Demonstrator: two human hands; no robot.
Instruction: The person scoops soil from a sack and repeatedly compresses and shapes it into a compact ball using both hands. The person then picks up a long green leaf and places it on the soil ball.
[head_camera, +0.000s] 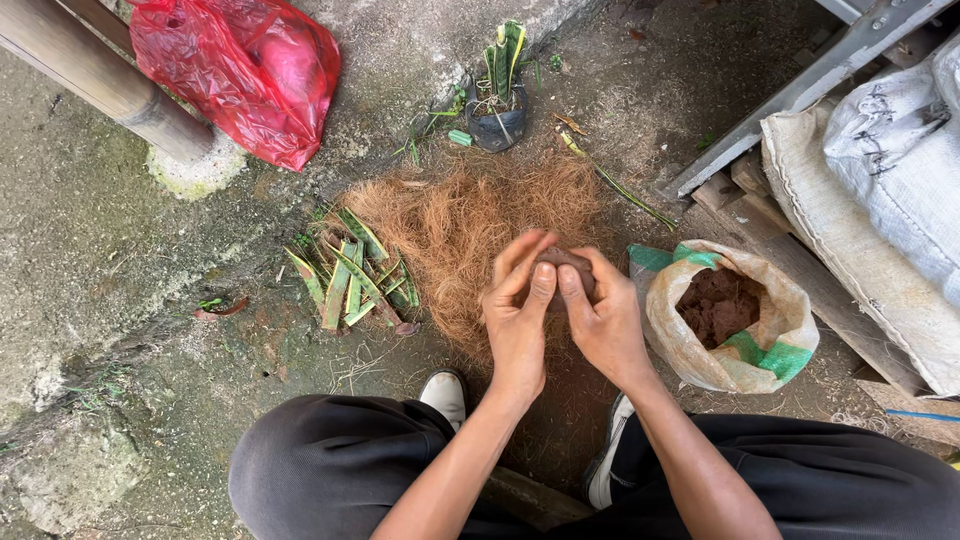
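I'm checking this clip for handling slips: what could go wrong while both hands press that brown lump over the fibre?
The brown lump is pinched only between the left hand and right hand, so it might crumble or drop into the coconut fibre pile below. The open soil bag sits close to the right forearm; a nudge could tip it and spill soil.

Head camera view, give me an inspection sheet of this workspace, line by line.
Surface: rough concrete ground, soil-stained.
Job's things: brown clump cupped by left hand and right hand; coconut fibre pile beneath; open sack of brown soil to the right.
Clutter: cut green leaves; potted plant in black bag; red plastic bag.
Hands: both closed around the clump.
Cables: nothing seen.
Surroundings: white sacks, metal frame, bamboo pole.
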